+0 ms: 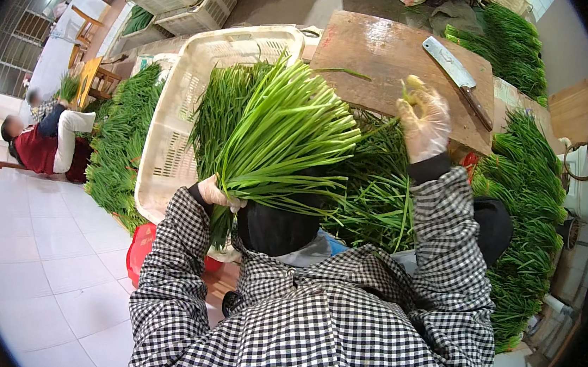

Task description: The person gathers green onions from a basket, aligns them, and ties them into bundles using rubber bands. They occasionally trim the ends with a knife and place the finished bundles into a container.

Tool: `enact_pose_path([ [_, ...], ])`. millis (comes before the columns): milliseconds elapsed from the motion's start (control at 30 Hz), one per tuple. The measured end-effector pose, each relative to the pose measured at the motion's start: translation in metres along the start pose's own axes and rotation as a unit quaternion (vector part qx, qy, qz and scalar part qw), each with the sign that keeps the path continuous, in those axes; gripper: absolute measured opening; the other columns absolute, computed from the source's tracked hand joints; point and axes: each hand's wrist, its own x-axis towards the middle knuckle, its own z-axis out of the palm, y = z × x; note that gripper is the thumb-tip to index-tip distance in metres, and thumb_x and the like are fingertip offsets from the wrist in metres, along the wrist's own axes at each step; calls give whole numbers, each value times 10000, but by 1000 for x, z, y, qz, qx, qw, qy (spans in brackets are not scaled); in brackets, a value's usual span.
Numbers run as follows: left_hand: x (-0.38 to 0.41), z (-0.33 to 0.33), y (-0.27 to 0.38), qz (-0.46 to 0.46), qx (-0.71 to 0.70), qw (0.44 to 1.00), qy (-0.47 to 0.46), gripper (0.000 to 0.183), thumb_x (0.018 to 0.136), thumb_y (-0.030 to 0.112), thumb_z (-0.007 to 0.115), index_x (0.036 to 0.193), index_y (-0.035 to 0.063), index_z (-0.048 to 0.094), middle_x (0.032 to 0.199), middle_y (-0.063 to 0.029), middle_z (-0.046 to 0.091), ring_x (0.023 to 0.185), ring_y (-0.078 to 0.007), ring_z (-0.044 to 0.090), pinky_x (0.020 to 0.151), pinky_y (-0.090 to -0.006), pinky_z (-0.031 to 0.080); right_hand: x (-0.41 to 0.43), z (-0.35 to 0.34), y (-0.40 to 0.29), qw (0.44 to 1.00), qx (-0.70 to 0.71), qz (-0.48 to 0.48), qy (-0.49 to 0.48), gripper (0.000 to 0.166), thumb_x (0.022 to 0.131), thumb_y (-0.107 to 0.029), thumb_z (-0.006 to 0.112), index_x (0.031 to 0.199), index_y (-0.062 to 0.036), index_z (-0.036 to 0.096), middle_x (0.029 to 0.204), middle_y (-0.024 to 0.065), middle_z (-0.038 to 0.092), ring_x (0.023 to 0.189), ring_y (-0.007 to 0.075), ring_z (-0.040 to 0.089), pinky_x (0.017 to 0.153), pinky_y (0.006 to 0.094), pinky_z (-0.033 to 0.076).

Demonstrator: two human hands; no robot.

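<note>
My left hand (220, 195), in a clear glove, grips a fanned bunch of garlic chives (290, 135) by the leafy end. The pale cut stems spread up and to the right. My right hand (425, 119), also gloved, is raised at the near edge of a wooden board (360, 46). Its thumb and fingertips pinch what looks like a small scrap of chive leaf (404, 90). Loose chives (378, 191) lie below it, over my lap. Behind the held bunch, more chives (227, 103) stand in a white plastic crate (163, 134).
A cleaver (450, 63) with a wooden handle lies on the board. Tied chive bundles are heaped at the right (523, 232) and left (119, 151). Stacked crates (199, 10) stand at the back. Another person (37, 145) sits at far left. A red container (139, 253) is beside my left arm.
</note>
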Motion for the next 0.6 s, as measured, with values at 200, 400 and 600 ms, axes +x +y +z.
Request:
enact_pose_path([
  [200, -2, -14, -11, -50, -72, 995, -56, 242, 889, 160, 596, 1065, -5, 573, 901, -166, 604, 721, -250, 586, 522, -345, 519, 10, -37, -21, 868, -290, -33, -402, 296, 805, -316, 696, 1046, -146, 672, 1281, 119, 566, 1193, 313, 510, 1005, 475, 402],
  [400, -7, 4, 15, -24, 173, 983, -51, 285, 943, 263, 488, 1019, -6, 540, 879, -124, 539, 750, -241, 537, 536, -330, 469, 4, 22, -66, 977, -28, -83, -196, 509, 690, -515, 745, 941, -78, 675, 1389, 155, 473, 1241, 407, 430, 1036, 513, 352],
  [600, 4, 2, 4, -230, -546, 805, 47, 230, 909, 215, 531, 990, 1, 549, 876, -114, 564, 729, -233, 538, 597, -340, 452, 13, 43, -6, 996, 21, -40, -76, 152, 783, -196, 717, 808, -50, 684, 1073, 120, 677, 1002, 310, 597, 907, 414, 464],
])
